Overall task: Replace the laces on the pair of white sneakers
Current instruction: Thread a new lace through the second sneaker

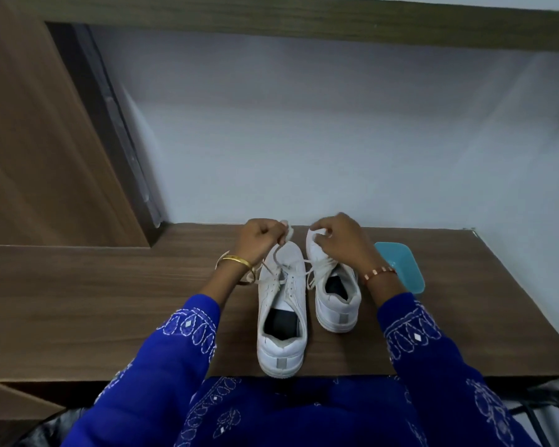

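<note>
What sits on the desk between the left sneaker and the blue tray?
The right sneaker stands between the left sneaker and the blue tray, with the right hand over its toe, in the head view.

Both arms are reaching forward, blue embroidered sleeves covering the forearms and leaving the wrists bare. The left hand [259, 237] is curling into a loose fist, its fingertips pinching something thin and white at the far side, a gold bangle sitting at the wrist. The right hand [342, 239] is arching knuckles-up, fingers bending down and in, a beaded bracelet circling its wrist.
</note>
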`<state>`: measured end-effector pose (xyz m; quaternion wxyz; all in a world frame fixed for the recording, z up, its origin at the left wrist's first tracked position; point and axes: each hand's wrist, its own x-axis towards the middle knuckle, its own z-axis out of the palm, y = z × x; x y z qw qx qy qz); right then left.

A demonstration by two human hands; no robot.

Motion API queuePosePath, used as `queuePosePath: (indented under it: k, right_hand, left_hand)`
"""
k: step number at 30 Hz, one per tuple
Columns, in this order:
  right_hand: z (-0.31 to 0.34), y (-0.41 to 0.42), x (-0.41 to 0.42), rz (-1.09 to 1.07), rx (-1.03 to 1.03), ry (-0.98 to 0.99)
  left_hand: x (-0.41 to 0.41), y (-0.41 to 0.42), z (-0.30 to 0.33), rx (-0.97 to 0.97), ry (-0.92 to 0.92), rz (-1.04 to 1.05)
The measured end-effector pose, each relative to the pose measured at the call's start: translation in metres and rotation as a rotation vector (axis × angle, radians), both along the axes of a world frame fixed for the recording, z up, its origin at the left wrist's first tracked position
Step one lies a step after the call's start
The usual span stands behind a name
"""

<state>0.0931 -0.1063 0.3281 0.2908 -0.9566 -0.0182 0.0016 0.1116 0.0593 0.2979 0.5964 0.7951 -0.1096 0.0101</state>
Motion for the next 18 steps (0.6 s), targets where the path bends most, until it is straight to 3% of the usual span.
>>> queuePosePath:
  k: [3,10,18]
  right_hand:
    - [0.001,0.020,-0.010,0.109,0.347,0.143]
    - [-0.026,0.021,-0.018,-0.058,0.646,0.239]
    - [-0.027,0.024,-0.021,-0.067,0.636,0.178]
  left_hand:
    - [-0.003,-0.003,-0.009,0.054,-0.008,-0.044]
    - [-0.002,-0.003,-0.014,0.063,-0.024,-0.034]
    - [-0.009,-0.006,-0.009,0.120,-0.001,-0.074]
